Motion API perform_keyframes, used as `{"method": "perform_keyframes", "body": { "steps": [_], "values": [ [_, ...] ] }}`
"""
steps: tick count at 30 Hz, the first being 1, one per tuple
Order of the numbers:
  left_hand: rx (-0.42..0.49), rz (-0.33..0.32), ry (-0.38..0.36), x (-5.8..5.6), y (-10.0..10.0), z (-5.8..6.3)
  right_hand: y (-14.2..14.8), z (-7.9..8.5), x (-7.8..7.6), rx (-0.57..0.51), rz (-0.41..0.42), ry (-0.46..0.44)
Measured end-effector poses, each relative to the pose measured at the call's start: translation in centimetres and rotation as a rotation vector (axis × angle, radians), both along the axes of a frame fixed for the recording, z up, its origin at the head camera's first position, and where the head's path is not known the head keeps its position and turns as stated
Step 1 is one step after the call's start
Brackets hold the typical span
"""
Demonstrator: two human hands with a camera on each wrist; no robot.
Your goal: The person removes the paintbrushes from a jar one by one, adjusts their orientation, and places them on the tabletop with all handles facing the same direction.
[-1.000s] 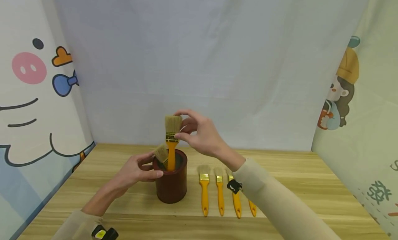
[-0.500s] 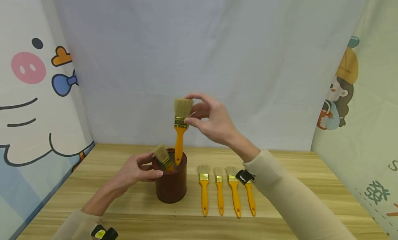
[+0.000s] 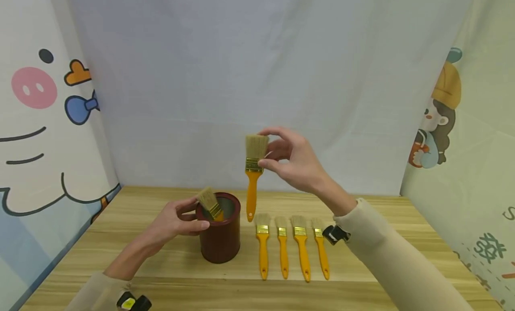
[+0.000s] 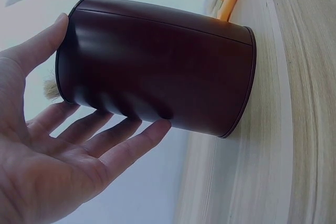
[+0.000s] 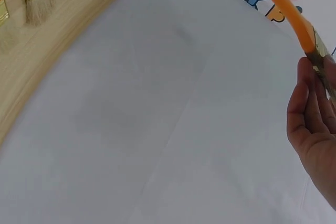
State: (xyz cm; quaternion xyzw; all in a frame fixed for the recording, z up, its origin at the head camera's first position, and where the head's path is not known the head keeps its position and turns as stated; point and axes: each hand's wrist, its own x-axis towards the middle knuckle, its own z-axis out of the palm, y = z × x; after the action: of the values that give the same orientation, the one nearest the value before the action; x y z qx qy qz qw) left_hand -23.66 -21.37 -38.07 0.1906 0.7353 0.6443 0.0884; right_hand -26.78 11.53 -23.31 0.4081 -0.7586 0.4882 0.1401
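Note:
My right hand [image 3: 295,161] pinches a paintbrush [image 3: 252,185] at its metal band, bristles up and orange handle hanging down. This brush is in the air to the right of a dark red can [image 3: 220,244]. Around the can's left side, my left hand [image 3: 175,221] holds it, thumb near the rim and fingers along the wall, as the left wrist view of the can [image 4: 157,66] shows. A second paintbrush [image 3: 210,202] leans in the can with its bristles over the rim; most of its handle is hidden inside.
Several paintbrushes [image 3: 301,248] lie in a row on the wooden table [image 3: 161,275], right of the can, handles toward me. A pale cloth [image 3: 257,78] hangs behind the table. Printed cloths with cartoon figures stand at the left and right.
My right hand has lifted the paintbrush up out of the can and carried it to the right. My left hand and the can have stayed in place.

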Motion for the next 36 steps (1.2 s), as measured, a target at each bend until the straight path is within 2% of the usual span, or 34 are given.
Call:
{"method": "perform_keyframes", "body": {
  "steps": [17, 27, 36],
  "values": [
    [0.004, -0.005, 0.009, 0.1, -0.2, 0.0, 5.0, -4.7, -0.2, 0.129, -0.118, -0.121],
    [-0.008, 0.002, 0.009, 0.2, -0.2, 0.1, 9.6, -7.6, -0.9, 0.166, -0.172, -0.194],
    [-0.013, 0.004, 0.006, 0.1, -0.1, 0.2, 14.2, -9.8, -1.6, 0.219, -0.193, -0.205]
  ]
}}
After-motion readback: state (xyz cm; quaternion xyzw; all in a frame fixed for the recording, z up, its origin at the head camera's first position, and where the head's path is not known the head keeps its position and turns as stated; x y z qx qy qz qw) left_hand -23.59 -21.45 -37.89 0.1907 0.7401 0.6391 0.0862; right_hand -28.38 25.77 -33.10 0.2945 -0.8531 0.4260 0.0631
